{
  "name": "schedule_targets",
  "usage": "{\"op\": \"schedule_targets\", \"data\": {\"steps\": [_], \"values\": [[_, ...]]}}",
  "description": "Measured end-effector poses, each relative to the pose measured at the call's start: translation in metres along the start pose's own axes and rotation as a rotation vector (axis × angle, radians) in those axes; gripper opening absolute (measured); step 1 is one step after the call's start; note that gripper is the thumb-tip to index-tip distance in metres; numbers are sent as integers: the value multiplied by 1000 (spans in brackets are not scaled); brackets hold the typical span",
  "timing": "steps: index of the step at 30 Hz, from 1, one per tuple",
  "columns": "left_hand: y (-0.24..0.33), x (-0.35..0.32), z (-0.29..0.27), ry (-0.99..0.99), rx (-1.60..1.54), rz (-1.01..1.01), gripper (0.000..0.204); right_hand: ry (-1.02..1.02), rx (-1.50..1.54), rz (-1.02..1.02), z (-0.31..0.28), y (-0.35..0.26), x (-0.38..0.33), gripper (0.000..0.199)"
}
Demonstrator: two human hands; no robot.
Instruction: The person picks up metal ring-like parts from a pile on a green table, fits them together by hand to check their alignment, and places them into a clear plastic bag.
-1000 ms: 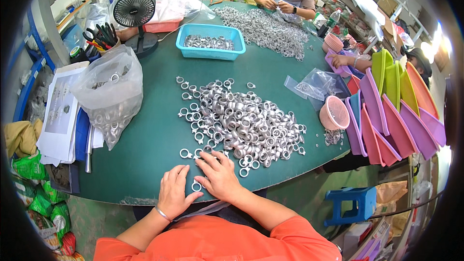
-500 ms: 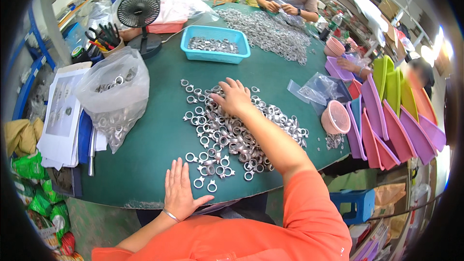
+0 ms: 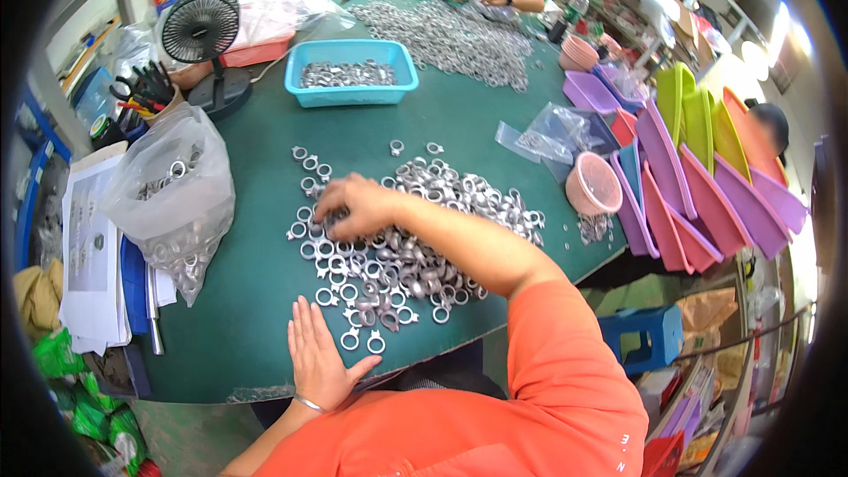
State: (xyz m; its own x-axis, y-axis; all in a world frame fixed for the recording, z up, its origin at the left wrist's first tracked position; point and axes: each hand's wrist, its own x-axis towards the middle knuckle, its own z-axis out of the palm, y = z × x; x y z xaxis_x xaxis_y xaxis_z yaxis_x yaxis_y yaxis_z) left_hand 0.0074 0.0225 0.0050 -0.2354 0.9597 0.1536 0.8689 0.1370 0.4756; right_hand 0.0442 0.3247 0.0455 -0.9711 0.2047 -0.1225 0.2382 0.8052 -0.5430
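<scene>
Raking my right hand, fingers curled loosely over the metal rings, risks flicking some past my flat, open left hand off the table.

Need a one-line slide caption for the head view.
Right hand spreads metal rings on green table; left hand lies flat.

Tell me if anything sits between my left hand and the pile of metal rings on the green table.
Nothing visible does. The left hand lies flat on the green table at the near edge of the pile of metal rings, with loose rings just beyond its fingertips. The right hand is already on the pile.
</scene>
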Motion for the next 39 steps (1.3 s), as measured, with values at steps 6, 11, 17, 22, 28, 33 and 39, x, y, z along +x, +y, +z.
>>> {"op": "schedule_targets", "data": {"steps": [6, 11, 17, 22, 28, 33, 39], "values": [[-5, 0, -1, 20, -21, -14, 123, -72, -51, -361, 19, -58, -22, 37], [-2, 1, -4, -17, -47, -42, 118, 59, 283, -172, -13, -34, -4, 17], [-6, -3, -2, 8, -86, -57, 119, 396, 352, 176, -29, 54, 84, 38], [-8, -4, 1, 19, -122, -82, 126, 103, 42, -208, 17, 48, 121, 29], [-6, -2, 0, 53, -139, -43, 124, -378, 542, -260, 9, -2, 57, 22], [-8, -2, 3, 42, -123, -29, 124, -276, 275, -560, 18, -39, 9, 21], [-5, -2, 3, 32, -66, -39, 122, 401, -149, 262, -43, 60, 0, 29]]}}
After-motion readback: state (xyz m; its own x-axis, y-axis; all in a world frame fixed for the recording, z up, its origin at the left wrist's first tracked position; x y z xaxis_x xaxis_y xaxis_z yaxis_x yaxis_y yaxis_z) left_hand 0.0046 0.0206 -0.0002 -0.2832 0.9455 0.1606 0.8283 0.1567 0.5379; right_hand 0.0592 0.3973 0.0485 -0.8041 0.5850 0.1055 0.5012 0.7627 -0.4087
